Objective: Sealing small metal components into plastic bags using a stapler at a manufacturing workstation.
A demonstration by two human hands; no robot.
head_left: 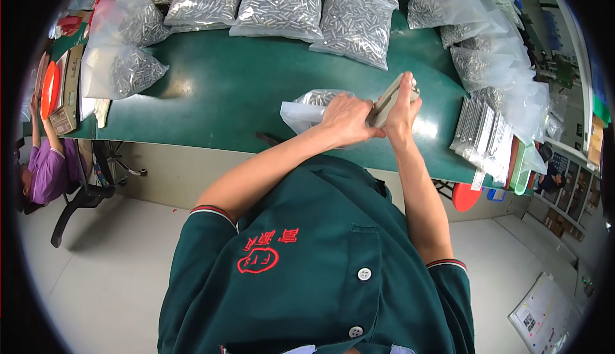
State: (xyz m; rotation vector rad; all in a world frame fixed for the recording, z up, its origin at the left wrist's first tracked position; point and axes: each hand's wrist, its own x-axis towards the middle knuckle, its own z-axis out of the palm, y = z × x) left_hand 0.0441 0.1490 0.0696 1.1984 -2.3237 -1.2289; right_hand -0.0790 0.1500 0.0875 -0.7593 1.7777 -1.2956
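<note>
A clear plastic bag of small metal pins (318,98) lies on the green table (237,78) in front of me. My left hand (347,121) is closed over the bag's near right side, its fingers bent and partly hidden. Upright in my right hand (400,120) is a flat, light grey-beige hand tool (385,103), whose exact kind I cannot make out. The fingers wrap its right side and one digit stretches up along it. Its lower end meets the fingers of my left hand, beside the bag.
Large bags of metal pins (282,1) line the table's far side. More bags stand at the left (131,72) and right (477,65). Flat packs in clear wrap (480,136) lie near the right edge. A scale (68,91) and a co-worker in purple (48,174) are far left.
</note>
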